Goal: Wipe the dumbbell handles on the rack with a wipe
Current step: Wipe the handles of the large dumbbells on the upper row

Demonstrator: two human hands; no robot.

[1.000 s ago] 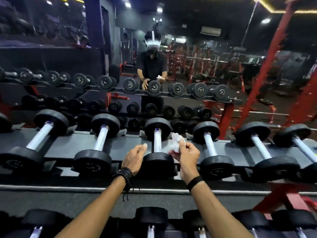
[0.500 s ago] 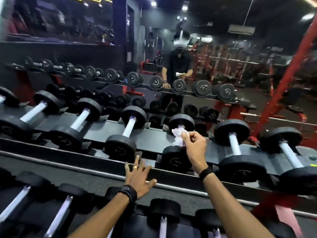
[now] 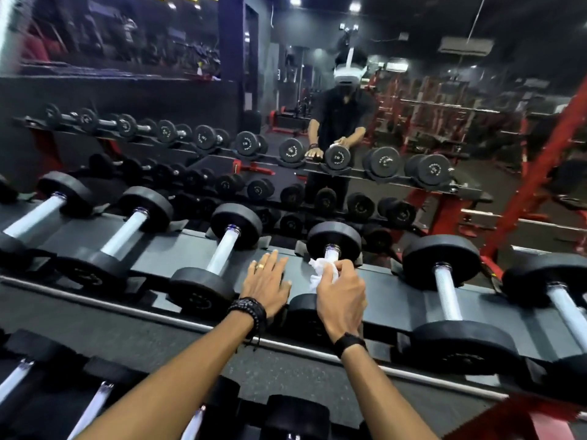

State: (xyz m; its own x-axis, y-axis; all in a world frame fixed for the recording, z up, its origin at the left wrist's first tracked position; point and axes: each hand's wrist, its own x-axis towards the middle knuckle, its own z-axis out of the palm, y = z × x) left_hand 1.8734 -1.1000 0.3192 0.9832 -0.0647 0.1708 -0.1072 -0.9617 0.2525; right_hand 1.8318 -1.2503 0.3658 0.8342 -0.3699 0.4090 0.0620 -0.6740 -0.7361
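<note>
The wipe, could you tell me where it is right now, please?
In the head view, the wipe sits just right of centre, bunched in the right hand against the dumbbell handle, beside the left hand.

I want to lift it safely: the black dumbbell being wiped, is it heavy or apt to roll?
The black round-headed dumbbell with the metal handle is probably heavy: thick solid-looking heads. Round heads could roll, though the grey rack seems to cradle it.

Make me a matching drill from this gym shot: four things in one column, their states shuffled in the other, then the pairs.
1. left hand
2. right hand
3. wipe
4. dumbbell right of the hands

a. crumpled against a handle
b. lying untouched on the rack
c. flat on the rack shelf, fingers straight
d. gripping the white cloth

Pairs: 1-c, 2-d, 3-a, 4-b
</note>
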